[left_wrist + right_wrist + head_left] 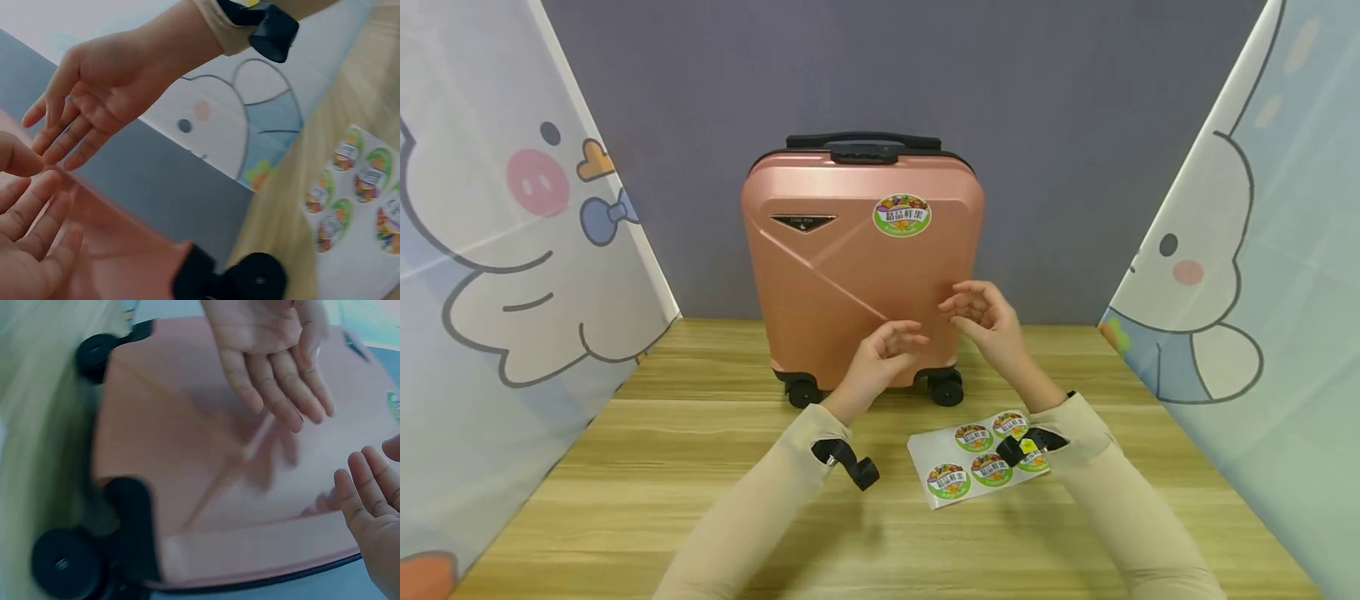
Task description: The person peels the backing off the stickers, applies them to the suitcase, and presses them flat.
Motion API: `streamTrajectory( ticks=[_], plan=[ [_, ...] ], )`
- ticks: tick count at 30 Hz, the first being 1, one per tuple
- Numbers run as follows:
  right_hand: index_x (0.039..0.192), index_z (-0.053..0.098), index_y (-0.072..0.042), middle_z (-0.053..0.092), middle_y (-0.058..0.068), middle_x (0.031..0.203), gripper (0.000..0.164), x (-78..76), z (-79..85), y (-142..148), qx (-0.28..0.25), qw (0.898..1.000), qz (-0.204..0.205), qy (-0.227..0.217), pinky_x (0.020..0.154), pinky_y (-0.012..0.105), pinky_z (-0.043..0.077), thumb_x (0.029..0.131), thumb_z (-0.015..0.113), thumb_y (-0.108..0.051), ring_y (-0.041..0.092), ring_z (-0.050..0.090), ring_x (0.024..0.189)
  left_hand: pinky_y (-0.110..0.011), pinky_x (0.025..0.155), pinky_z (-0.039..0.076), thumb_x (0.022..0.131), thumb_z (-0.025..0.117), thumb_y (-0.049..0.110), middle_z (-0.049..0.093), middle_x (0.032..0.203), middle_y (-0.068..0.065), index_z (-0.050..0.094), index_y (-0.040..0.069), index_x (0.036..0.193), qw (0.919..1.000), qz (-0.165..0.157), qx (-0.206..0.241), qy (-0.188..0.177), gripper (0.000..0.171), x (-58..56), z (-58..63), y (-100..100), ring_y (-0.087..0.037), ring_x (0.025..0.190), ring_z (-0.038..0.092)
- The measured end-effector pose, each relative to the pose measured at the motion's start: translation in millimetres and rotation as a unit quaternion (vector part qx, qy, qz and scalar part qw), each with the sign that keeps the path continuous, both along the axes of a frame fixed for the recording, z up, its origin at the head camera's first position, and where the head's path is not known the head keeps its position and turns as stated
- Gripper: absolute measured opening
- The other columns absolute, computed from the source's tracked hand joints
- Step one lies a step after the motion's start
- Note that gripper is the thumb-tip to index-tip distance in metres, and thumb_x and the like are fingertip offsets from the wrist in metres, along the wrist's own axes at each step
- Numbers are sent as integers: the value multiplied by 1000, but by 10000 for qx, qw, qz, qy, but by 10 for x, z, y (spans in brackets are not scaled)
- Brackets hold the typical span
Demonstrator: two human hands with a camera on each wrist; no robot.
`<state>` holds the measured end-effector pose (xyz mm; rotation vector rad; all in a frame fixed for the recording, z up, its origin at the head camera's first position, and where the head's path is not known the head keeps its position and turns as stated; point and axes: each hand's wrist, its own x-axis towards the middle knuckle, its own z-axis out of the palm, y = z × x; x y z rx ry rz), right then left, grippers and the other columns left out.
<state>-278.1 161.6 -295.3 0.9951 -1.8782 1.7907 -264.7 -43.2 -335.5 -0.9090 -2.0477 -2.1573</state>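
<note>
A pink hard-shell suitcase (820, 308) stands upright on its black wheels. One oval fruit sticker (901, 216) is on the upper right of its front, opposite a dark triangular badge (803, 222). Before the suitcase's lower front is my left hand (883, 358), fingers loosely bent and holding nothing. My right hand (988, 321) hovers by the lower right edge, also with nothing in it. In the left wrist view the right hand (109, 94) and left hand (31, 231) face each other with relaxed fingers. A white sticker sheet (934, 450) lies on the table, partly covered by my right wrist.
Several round fruit stickers (948, 481) remain on the sheet. The wood-grain table (625, 483) ends at a grey back panel (1045, 167). Cartoon-printed cloth panels (482, 275) rise on both sides. Each wrist wears a black strap with a small camera (865, 473).
</note>
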Motion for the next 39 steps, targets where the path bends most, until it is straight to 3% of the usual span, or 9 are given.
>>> streamTrajectory(
  ticks=[3,8,12,15,19,24,31,35,39],
  plan=[
    [126,45,17,68,9,102,36,-1,-135,74,217,9997,60,-56,83,22,52,91,54,17,15,65,97,-42,88,53,93,60,-6,66,119,-24,54,-8,131,9992,40,-387,-22,39,17,-131,52,-38,111,60],
    [125,43,20,64,24,100,34,8,-390,218,490,9986,65,-189,80,22,53,92,53,17,14,66,92,-27,85,52,91,61,-10,66,114,-27,54,-14,126,9980,-222,-585,-13,36,31,-363,123,-48,113,57],
    [122,47,17,63,31,97,31,56,-552,311,768,9955,-385,-399,76,22,54,92,54,17,14,67,85,-29,87,53,90,59,-12,66,113,-30,53,-16,123,9974,-340,-636,-47,34,47,-518,183,-49,112,58],
    [121,51,13,64,31,96,30,101,-657,375,1092,9898,-715,-568,76,23,54,92,56,16,16,66,85,-31,89,53,89,60,-12,66,113,-31,54,-17,122,9970,-231,-734,-107,33,60,-613,219,-47,110,60],
    [121,54,10,66,26,96,30,158,-776,460,1528,9814,-895,-743,75,24,54,91,58,14,26,66,86,-32,90,52,87,64,-11,66,114,-28,56,-14,123,9945,-98,-943,-449,37,62,-712,263,-48,109,60],
    [121,56,6,68,20,96,30,179,-900,548,2269,9659,-938,-820,71,25,52,92,61,10,27,65,84,-38,92,53,83,69,-13,65,117,-26,55,-8,128,9893,-71,-1181,-856,47,8,-823,325,-46,110,60],
    [123,52,12,64,24,103,32,165,-1027,664,3244,9397,-374,-1017,75,33,54,92,59,7,29,63,91,-47,104,45,75,73,-19,61,124,-27,51,-7,133,9858,-75,-1172,-1201,63,-39,-910,444,-43,120,56],
    [126,50,13,62,23,106,39,140,-1058,713,3702,9208,-136,-1217,78,36,53,91,63,2,32,62,94,-46,102,46,70,76,-21,62,124,-23,53,-4,130,9826,97,-1545,-1029,66,-30,-951,513,-41,120,56],
    [125,52,13,63,21,105,41,120,-1092,763,4012,9083,8,-1185,79,36,54,90,67,0,32,61,94,-46,98,49,67,81,-19,61,127,-17,52,1,128,9723,142,-2195,-793,70,2,-979,576,-38,122,55]
  ],
)
